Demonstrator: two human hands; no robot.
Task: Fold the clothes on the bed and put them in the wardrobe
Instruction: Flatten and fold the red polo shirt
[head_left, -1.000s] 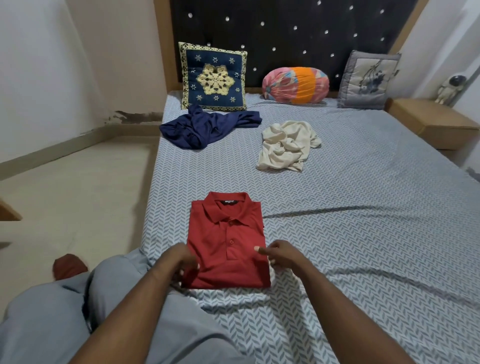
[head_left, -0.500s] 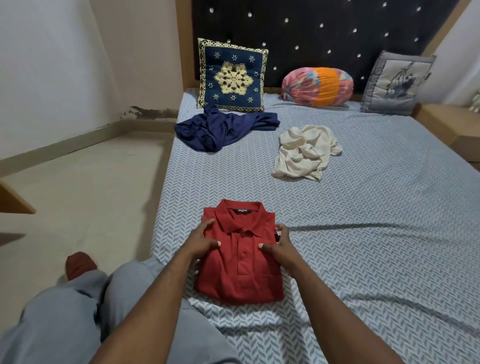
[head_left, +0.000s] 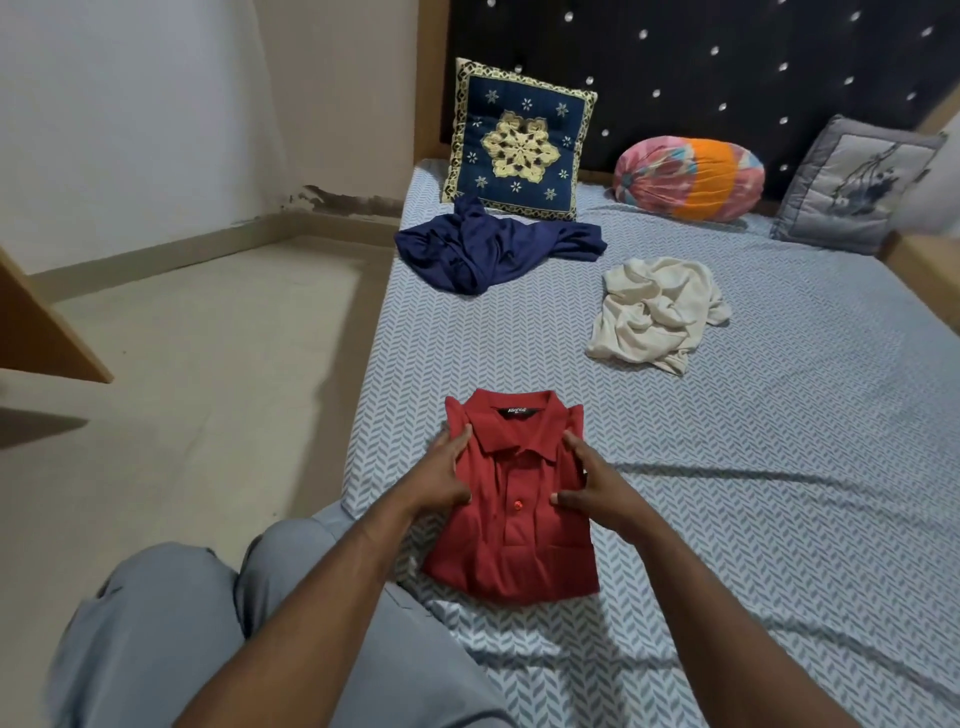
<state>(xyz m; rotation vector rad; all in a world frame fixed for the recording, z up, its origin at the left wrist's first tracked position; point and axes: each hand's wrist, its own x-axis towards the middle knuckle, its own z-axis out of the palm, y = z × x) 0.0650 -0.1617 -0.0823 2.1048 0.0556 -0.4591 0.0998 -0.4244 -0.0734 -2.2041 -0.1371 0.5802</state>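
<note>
A folded red polo shirt lies collar-up near the bed's left edge, just in front of my knees. My left hand rests on its left side below the collar, thumb and forefinger spread flat on the cloth. My right hand lies the same way on the shirt's right side. A crumpled navy garment sits farther up the bed on the left. A crumpled cream garment lies to its right. The wardrobe is not in view.
The bed has a grey herringbone sheet. At the headboard stand a blue patterned cushion, a pink-orange bolster and a grey cushion. Bare floor runs along the left, with a wooden panel at its edge.
Both hands slid up from the shirt's lower corners to its sides just under the collar. The view shifted left. The shirt stays folded in place.
</note>
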